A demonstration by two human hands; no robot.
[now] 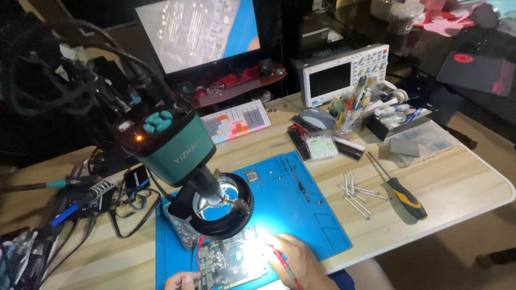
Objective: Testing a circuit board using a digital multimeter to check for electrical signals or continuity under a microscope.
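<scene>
R hand (pixel 297 261) had its fingers closed round a red probe (pixel 280 262), tip down on the green circuit board (pixel 232 260); L hand (pixel 181 280), at the board's near-left edge w/ fingers curled, pinched a thin probe (pixel 196 278), mostly cut off by the frame. Board lay on a blue work mat (pixel 290 207), lit bright by the ring light (pixel 223 205) under a teal microscope camera (pixel 166 144). Mat sat on a pale wood desk (pixel 457 177). To the R: loose white sticks (pixel 357 196), yellow-black screwdriver (pixel 400 189). Further back: small keypad (pixel 236 121), cup of tools (pixel 349 115), white oscilloscope (pixel 344 72), monitor (pixel 199 32) showing a magnified board. Tangled cables (pixel 80 198) at L. Room dark behind.
</scene>
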